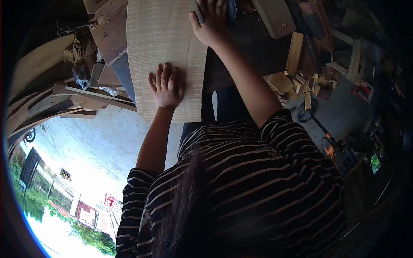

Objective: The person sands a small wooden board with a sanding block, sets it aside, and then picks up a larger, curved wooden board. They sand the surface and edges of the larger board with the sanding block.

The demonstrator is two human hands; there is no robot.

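Striped shirt point(258, 180): one, black with thin pale stripes, worn by the person and filling the lower middle of the view; both bare forearms reach out of its short sleeves.
Wooden board point(165, 51): one, a broad pale panel with fine straight grain, lying flat across a dark work surface point(241, 47) and running from the top edge of the view down to the near end by the wrist; it is the thing under both hands.
Dark offcut planks point(81, 101): a loose stack, at least four long pieces, lying just beside the board's edge on the sunlit-yard side.
Small wood blocks point(301, 84): a scattered heap, more than ten short pale pieces, well apart from the board on the other side of the outstretched arm.
Pale plank point(275, 15): one, thick, slanting at the top of the view beyond the blocks.
Left hand point(166, 86): one, laid palm-down on the board near its near end, fingers spread and flat, gripping nothing.
Right hand point(212, 22): one, at the board's far edge near the top, fingers curled over a dark object point(231, 10) that is mostly hidden; whether it truly grips it cannot be told.
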